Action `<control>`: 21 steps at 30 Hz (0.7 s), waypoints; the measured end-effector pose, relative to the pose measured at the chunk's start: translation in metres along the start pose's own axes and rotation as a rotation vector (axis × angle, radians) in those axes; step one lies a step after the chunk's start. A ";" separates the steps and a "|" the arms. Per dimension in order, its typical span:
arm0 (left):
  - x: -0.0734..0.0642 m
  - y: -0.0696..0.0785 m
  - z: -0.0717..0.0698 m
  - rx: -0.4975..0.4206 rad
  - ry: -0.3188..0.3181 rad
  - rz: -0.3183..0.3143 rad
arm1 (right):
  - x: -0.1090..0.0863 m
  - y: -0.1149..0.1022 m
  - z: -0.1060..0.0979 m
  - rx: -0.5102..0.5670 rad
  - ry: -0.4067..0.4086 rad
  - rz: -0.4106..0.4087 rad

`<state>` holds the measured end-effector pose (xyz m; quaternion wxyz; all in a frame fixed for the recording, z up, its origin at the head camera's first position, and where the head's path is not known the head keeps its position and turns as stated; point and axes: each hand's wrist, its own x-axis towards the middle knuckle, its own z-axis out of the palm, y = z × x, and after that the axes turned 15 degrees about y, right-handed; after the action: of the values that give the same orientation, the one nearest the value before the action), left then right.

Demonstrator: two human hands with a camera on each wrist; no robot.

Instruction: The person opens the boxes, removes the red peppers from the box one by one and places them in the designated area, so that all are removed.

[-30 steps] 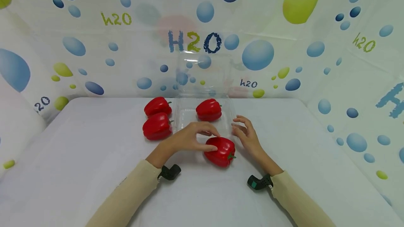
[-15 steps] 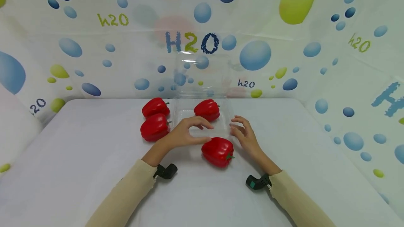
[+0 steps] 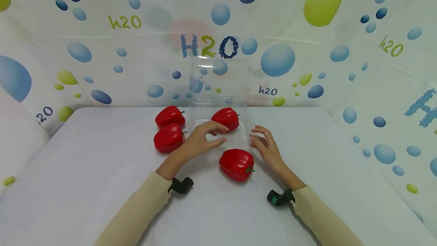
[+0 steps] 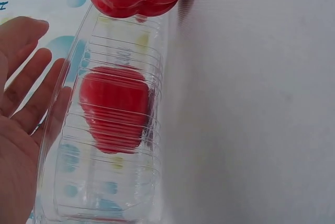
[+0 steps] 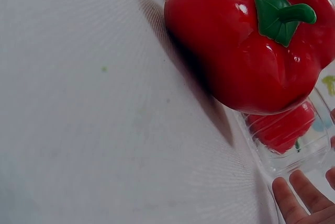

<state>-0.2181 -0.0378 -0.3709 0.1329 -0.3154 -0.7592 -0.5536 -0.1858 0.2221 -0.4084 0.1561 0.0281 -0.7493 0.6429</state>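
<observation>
My left hand (image 3: 201,139) hovers over the front left of a clear plastic clamshell box (image 3: 246,124), thumb and fingers apart and holding nothing. A red bell pepper (image 3: 236,164) with a green stem lies on the cloth in front of the box, just below that hand. Inside the box sits another red bell pepper (image 3: 226,118), also visible through the ribbed wall in the left wrist view. My right hand (image 3: 268,147) stays at the box's right front corner with fingers loosely bent; whether its fingertips touch the plastic I cannot tell.
Two more red bell peppers, a rear one (image 3: 169,117) and a nearer one (image 3: 168,138), lie against the box's left side. The raised clear lid (image 3: 220,79) stands upright at the back, before a patterned backdrop (image 3: 143,56). White cloth (image 3: 85,162) covers the table.
My left hand has come off the front bell pepper and moved up and slightly left over the box. That pepper stays where it lay. My right hand has hardly moved.
</observation>
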 end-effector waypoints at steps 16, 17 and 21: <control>0.004 -0.001 0.000 0.082 0.053 -0.008 | 0.001 0.002 0.001 0.020 0.010 -0.018; 0.004 -0.001 0.000 0.086 0.055 -0.013 | 0.001 0.002 0.001 0.020 0.010 -0.020; 0.007 -0.003 0.001 0.095 0.063 -0.019 | 0.001 0.002 0.001 0.019 0.008 -0.028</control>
<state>-0.2251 -0.0350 -0.3695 0.1662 -0.2838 -0.7830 -0.5280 -0.1876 0.2220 -0.4106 0.1679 0.0375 -0.7420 0.6480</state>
